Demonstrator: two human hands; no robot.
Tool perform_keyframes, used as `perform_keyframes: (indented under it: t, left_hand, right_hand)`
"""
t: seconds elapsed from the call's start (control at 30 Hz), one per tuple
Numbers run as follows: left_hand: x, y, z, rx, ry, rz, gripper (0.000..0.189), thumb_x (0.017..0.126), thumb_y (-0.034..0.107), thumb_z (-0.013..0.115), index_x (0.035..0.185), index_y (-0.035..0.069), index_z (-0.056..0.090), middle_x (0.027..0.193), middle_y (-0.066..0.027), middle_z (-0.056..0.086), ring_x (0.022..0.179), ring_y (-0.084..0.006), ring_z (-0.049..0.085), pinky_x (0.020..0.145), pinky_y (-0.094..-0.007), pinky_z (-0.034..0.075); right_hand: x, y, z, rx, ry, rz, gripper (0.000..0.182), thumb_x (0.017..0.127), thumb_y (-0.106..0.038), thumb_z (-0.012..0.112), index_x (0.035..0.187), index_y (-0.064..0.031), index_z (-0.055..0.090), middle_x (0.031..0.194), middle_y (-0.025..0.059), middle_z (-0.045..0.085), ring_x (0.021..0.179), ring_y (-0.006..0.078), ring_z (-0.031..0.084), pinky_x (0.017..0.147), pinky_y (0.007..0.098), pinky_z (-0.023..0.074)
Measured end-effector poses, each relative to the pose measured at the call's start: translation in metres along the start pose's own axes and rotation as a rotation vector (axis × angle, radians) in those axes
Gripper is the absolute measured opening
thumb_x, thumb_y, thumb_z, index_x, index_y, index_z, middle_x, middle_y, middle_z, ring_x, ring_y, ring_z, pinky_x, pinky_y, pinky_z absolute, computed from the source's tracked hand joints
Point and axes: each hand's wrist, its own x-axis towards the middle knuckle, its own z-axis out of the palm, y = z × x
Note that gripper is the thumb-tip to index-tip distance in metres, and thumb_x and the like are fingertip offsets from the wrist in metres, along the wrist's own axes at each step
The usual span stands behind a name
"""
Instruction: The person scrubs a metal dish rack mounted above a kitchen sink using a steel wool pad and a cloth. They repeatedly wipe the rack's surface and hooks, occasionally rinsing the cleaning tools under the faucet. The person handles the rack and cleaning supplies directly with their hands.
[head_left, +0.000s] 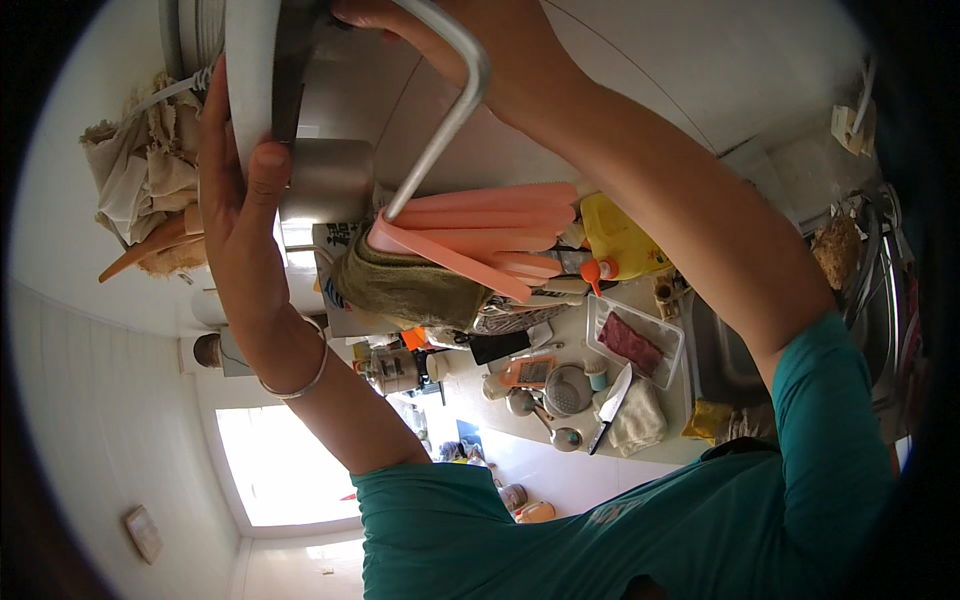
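Note:
My left hand (247, 195), with a bangle at the wrist, grips the edge of a white-rimmed object with a dark face (251, 82). The thumb lies on the near side and the fingers wrap behind. The object runs out of the top of the view, so its kind is unclear. My right hand (450, 37) is partly cut off at the top. Its fingertips are close to the dark face; contact cannot be made out. A bent metal rod (450, 112) passes in front of that wrist. Pink rubber gloves (480, 232) and an olive cloth (412, 289) hang from it.
A metal cylinder (330, 180) is beside my left thumb. Frayed cloths (150, 157) hang at left. Across the counter (480, 397) lie a kitchen knife (616, 397), a plastic tray (675, 360) holding raw meat (630, 343), a grater (529, 371) and ladles. A sink (720, 352) adjoins.

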Motion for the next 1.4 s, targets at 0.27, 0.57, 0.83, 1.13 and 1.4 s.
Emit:
perform_keyframes:
  t: [0.27, 0.57, 0.83, 1.13, 1.4]
  left_hand:
    - [-0.001, -0.001, 0.001, 0.001, 0.017, 0.000, 0.077, 0.091, 0.047, 0.067, 0.151, 0.009, 0.039, 0.147, -0.0139, 0.048, 0.135, -0.0242, 0.045, 0.113, -0.0372, 0.032]
    - [0.006, 0.001, 0.003, -0.011, 0.005, 0.007, 0.076, 0.091, 0.046, 0.067, 0.151, 0.008, 0.040, 0.146, -0.0146, 0.048, 0.135, -0.0246, 0.044, 0.114, -0.0374, 0.031]
    - [0.003, -0.001, 0.003, 0.009, 0.025, -0.002, 0.079, 0.090, 0.048, 0.068, 0.151, 0.007, 0.040, 0.147, -0.0152, 0.047, 0.136, -0.0253, 0.044, 0.113, -0.0371, 0.032]
    - [0.000, -0.004, 0.000, -0.021, 0.017, 0.000, 0.075, 0.092, 0.042, 0.067, 0.151, 0.006, 0.038, 0.148, -0.0141, 0.047, 0.136, -0.0245, 0.044, 0.112, -0.0365, 0.033]
    - [0.000, -0.003, 0.002, 0.000, 0.018, 0.028, 0.074, 0.091, 0.046, 0.067, 0.150, 0.008, 0.042, 0.145, -0.0142, 0.050, 0.135, -0.0243, 0.046, 0.113, -0.0374, 0.033]
  right_hand:
    - [-0.001, -0.013, 0.016, 0.086, -0.123, 0.018, 0.031, 0.089, -0.020, 0.068, 0.112, 0.0002, 0.066, 0.091, 0.0172, 0.068, 0.081, 0.0244, 0.065, 0.075, 0.0365, 0.0519]
    - [0.020, -0.001, 0.016, 0.142, -0.046, 0.020, 0.032, 0.089, -0.024, 0.068, 0.108, 0.0010, 0.067, 0.092, 0.0176, 0.068, 0.082, 0.0262, 0.065, 0.075, 0.0362, 0.0517]
    - [-0.019, 0.006, -0.007, -0.140, -0.078, -0.278, 0.031, 0.092, -0.021, 0.065, 0.112, 0.0019, 0.064, 0.105, 0.0193, 0.064, 0.094, 0.0306, 0.066, 0.081, 0.0371, 0.0543]
    - [-0.007, 0.019, 0.029, 0.584, -0.052, 0.238, 0.027, 0.094, -0.018, 0.063, 0.112, 0.0013, 0.063, 0.106, 0.0178, 0.063, 0.095, 0.0299, 0.066, 0.081, 0.0359, 0.0579]
    - [0.006, 0.030, 0.036, 1.178, -0.022, 0.587, 0.023, 0.096, -0.015, 0.061, 0.112, 0.0007, 0.062, 0.107, 0.0165, 0.061, 0.095, 0.0292, 0.066, 0.081, 0.0349, 0.0610]
